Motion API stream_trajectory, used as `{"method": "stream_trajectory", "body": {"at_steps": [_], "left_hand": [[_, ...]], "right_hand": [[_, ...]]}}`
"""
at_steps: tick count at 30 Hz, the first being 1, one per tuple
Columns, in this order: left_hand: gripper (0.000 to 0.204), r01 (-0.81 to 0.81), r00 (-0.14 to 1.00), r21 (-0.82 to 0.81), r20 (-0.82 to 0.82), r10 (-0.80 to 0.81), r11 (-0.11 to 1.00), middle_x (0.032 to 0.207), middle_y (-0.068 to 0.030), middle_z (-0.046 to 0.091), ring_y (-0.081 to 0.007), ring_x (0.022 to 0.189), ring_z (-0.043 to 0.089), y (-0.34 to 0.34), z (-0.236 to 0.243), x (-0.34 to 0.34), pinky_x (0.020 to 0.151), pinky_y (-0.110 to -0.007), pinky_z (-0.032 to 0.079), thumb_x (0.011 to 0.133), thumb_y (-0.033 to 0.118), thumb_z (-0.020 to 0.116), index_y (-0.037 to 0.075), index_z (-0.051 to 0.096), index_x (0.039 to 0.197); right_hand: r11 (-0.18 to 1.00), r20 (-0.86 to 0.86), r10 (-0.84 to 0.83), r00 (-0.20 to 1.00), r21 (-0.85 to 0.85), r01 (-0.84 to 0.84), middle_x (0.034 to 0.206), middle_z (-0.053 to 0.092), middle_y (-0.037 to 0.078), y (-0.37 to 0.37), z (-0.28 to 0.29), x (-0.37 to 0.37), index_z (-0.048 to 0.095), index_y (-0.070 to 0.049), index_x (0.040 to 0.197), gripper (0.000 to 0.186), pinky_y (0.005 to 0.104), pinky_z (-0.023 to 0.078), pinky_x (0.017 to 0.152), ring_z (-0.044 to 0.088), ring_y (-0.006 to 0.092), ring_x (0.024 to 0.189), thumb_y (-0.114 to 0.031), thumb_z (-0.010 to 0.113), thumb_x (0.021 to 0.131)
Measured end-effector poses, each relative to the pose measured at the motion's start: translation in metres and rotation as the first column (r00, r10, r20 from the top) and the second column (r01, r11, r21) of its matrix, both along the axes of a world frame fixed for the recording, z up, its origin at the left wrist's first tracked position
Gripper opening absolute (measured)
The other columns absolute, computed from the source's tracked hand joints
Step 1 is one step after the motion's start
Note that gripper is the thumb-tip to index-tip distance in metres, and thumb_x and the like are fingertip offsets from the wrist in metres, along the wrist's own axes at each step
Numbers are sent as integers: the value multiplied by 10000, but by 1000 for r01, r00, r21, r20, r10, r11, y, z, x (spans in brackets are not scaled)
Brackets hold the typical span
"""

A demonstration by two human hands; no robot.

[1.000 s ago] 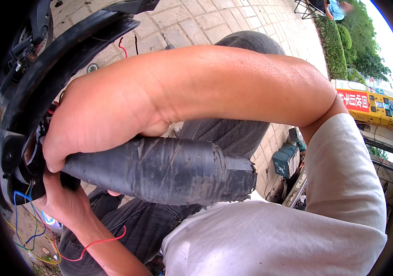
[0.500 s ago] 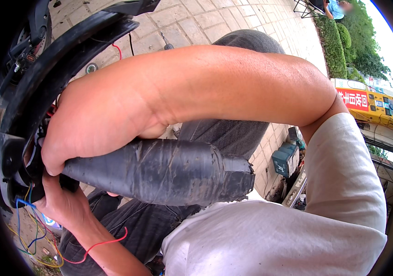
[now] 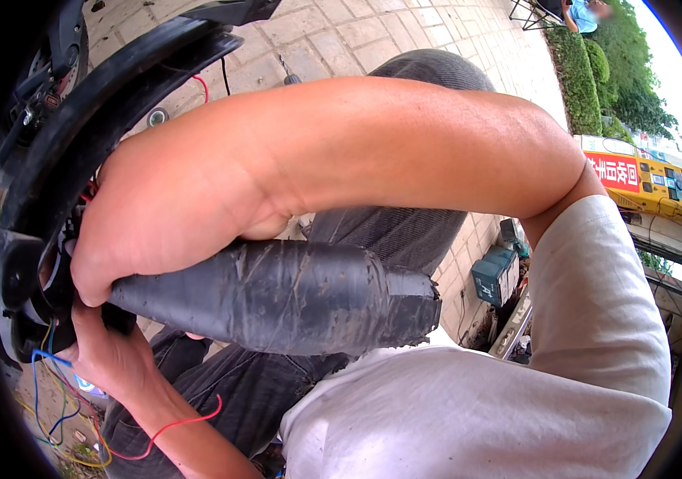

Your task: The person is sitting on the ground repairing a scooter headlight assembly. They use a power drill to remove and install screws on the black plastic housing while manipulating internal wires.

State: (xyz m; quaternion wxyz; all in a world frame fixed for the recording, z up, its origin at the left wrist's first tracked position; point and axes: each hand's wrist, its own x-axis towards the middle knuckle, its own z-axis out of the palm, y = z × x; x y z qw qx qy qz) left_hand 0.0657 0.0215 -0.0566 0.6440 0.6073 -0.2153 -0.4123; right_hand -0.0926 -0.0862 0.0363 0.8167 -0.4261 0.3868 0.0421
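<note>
A curved black plastic vehicle part (image 3: 77,120) stands at the left. My right hand (image 3: 133,215) reaches across into its inner side, thumb bent down, other fingers hidden. Just beneath lies a tapered, scuffed, black-wrapped piece (image 3: 293,295), its narrow end under my right thumb. My left hand (image 3: 113,351) comes up from below and grips at the lower part of the black assembly; what its fingertips hold is hidden. Blue, yellow and green wires (image 3: 53,407) dangle beside it, and a red wire (image 3: 189,419) crosses my left forearm.
On the paving are a small round item (image 3: 157,117) and a slim tool (image 3: 291,78). A teal toolbox (image 3: 494,278) sits right of my knee, near a yellow machine (image 3: 664,184). A person (image 3: 579,20) beside a folding chair is at the top right, by a hedge (image 3: 576,80).
Both hands stay in place at the black assembly, with only a very slight shift of my right hand to the left. The loose wires have swayed a little.
</note>
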Motion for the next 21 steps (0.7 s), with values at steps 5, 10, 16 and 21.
{"method": "stream_trajectory", "body": {"at_steps": [5, 10, 16, 21], "left_hand": [[450, -6, 1000, 6, -4, 7, 1000, 1342, -157, 544, -261, 1253, 530, 1, 1, 0, 1056, -394, 414, 914, 72, 473, -28, 500, 1352], [450, -18, 998, -4, -52, 17, 1000, 1335, -151, 548, -255, 1248, 534, 1, 1, 1, 1046, -383, 421, 914, 82, 480, -24, 503, 1351], [448, 11, 1000, 7, 12, -11, 1000, 1333, -146, 552, -249, 1243, 536, 1, 0, 1, 1039, -374, 422, 916, 94, 485, -20, 510, 1348], [450, 42, 999, -40, 2, -42, 998, 1341, -145, 546, -247, 1250, 529, 0, -1, 2, 1045, -376, 415, 921, 88, 478, -25, 502, 1356]], "right_hand": [[1000, 36, 1, 999, 9, -1, 1012, 668, 153, 0, -3, 0, 619, 40, 1091, 296, 389, 555, 676, 665, 239, 846, -106, 641, 833], [1000, 44, 2, 999, 13, -2, 1000, 670, 154, 0, -4, 0, 623, 40, 1079, 288, 389, 556, 667, 668, 240, 847, -100, 643, 828], [999, 81, -23, 996, 25, 21, 995, 667, 156, 0, -7, 2, 624, 41, 1070, 278, 390, 553, 673, 666, 238, 847, -93, 641, 827], [998, 107, -50, 993, 38, 46, 998, 664, 149, 0, -5, 0, 617, 38, 1068, 274, 383, 551, 672, 663, 234, 839, -95, 638, 830]]}}
